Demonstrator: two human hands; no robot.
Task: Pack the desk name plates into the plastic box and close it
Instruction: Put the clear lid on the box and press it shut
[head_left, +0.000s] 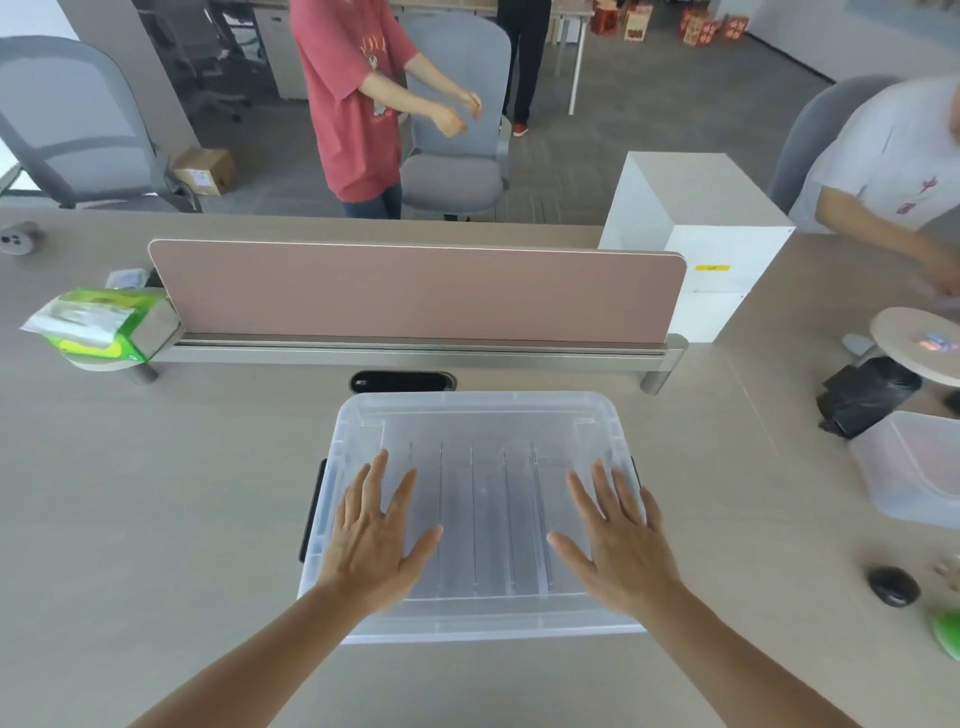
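Observation:
A translucent plastic box stands on the desk in front of me with its lid on top. Through the lid I see several clear name plates standing in a row inside. My left hand lies flat on the left part of the lid, fingers spread and straight. My right hand lies flat on the right part of the lid in the same way. A black latch shows on the box's left side; another black latch peeks out past my right hand.
A pink desk divider stands behind the box. A green tissue pack sits at the left, a white cabinet at the back right. Another translucent box, a black bag and a black mouse lie to the right. People are beyond the desk.

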